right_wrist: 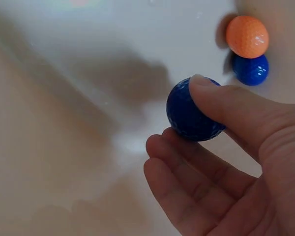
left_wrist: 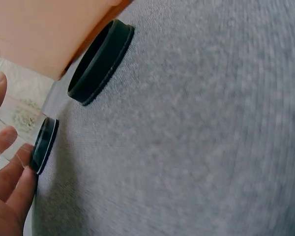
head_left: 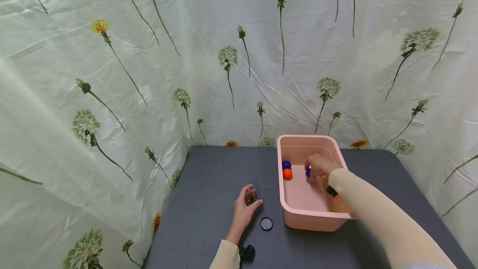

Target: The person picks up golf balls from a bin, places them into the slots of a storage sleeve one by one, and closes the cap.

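Note:
Inside the pink bin (head_left: 317, 212), my right hand (head_left: 320, 165) pinches a dimpled blue golf ball (right_wrist: 192, 110) between thumb and fingers, a little above the floor of the bin. An orange golf ball (head_left: 287, 174) and a second blue golf ball (head_left: 286, 165) lie together against the bin's left wall. On the grey table, my left hand (head_left: 243, 210) curls round a small clear container with a black base (left_wrist: 44, 145), its see-through wall between thumb and fingers. A round black lid-like ring (head_left: 267, 223) lies flat between that hand and the bin.
The grey table (head_left: 220, 165) backs onto a hanging flowered curtain (head_left: 201, 53), which also runs down the left side. The bin's raised rim stands right of the left hand. A small black device (head_left: 247, 253) sits at the left wrist.

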